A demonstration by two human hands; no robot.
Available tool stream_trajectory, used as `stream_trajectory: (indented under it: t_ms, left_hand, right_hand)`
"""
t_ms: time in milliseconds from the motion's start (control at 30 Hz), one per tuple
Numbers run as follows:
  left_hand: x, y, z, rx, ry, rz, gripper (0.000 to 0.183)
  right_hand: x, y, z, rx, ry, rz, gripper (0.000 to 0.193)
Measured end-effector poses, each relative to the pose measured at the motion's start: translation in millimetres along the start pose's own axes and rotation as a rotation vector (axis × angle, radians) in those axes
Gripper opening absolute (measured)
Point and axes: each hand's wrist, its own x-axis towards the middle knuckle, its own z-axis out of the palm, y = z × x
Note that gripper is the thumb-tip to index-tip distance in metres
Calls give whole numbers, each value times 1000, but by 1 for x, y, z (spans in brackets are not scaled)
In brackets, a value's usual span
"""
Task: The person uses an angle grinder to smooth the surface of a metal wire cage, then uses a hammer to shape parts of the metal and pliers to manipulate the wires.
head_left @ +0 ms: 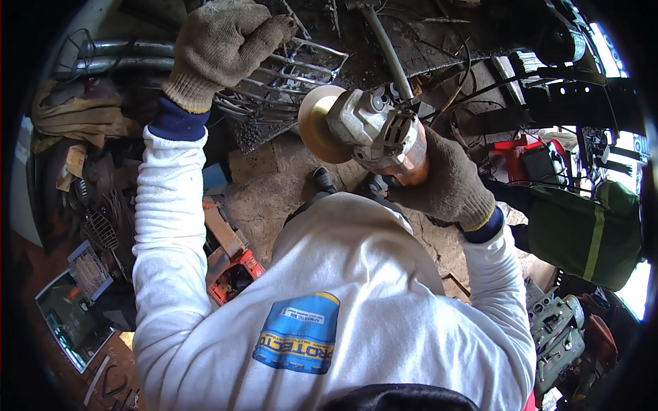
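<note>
In brown knit gloves, both of my hands are over the front of a dark workbench. My right hand [452, 181] is wrapped round the orange-brown body of an angle grinder [373, 127]. Its pale, worn disc [321, 123] points left, beside a set of bare metal bars [301, 58] joined like a grille. The disc looks apart from the bars, and I cannot tell whether it spins. My left hand [223, 48] is closed, with the thumb pointing right, above the left end of the bars. What its fingers hold is hidden beneath the glove.
A hammer [387, 51] lies on the bench behind the grinder, with cables nearby. Curved shiny tubes [123, 58] and a brown cloth [82, 113] are at left. A red toolbox [236, 270] stands on the floor, and a green bag [576, 236] hangs at right.
</note>
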Motion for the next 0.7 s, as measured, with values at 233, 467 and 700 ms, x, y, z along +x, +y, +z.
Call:
stream_trajectory:
  t_ms: [233,467,700]
  left_hand:
    - [0,0,0,44,-5,-1,25]
    - [3,0,0,-23,-23,-32,26]
    - [3,-2,4,1,10,4,27]
  right_hand:
    - [3,-4,-2,-12,20,25,83]
    - [5,-4,-2,-54,3,43,82]
    - [6,-3,-3,-54,27,14,80]
